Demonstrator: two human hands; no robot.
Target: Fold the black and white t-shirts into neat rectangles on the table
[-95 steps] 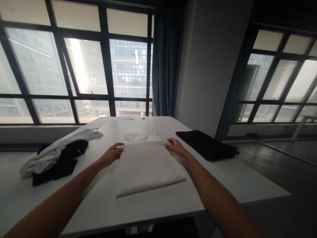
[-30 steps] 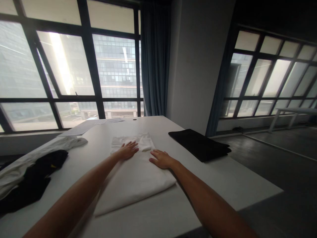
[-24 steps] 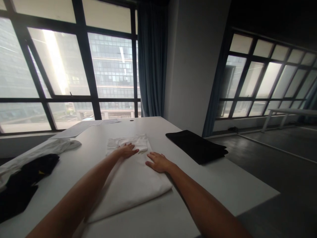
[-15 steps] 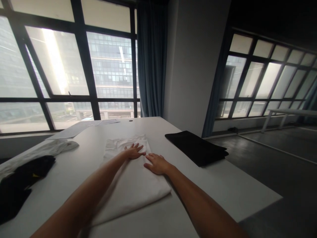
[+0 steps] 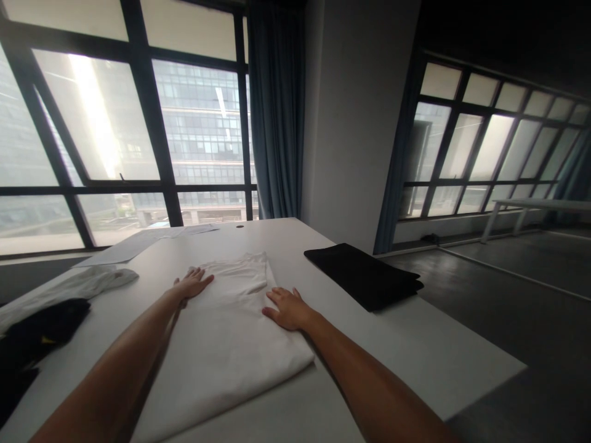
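A folded white garment (image 5: 231, 351) lies flat in front of me, some wrinkles near its far end. My left hand (image 5: 191, 285) rests on its left edge with fingers stretched out. On the right edge lies my right hand (image 5: 287, 307), palm down, its fingers spread a little. Neither hand grips the cloth. What sort of garment it is, I cannot tell from this folded shape.
The garment is on a white table (image 5: 369, 344). A black folded sheet or stack (image 5: 362, 274) lies to the right. On the left are a crumpled white cloth (image 5: 99, 280), a black cloth item (image 5: 50, 329) and papers (image 5: 124, 246). Windows stand beyond the table.
My left hand has slid left from the middle of the garment to its left edge. My right hand stays at the right edge. The view has turned slightly right.
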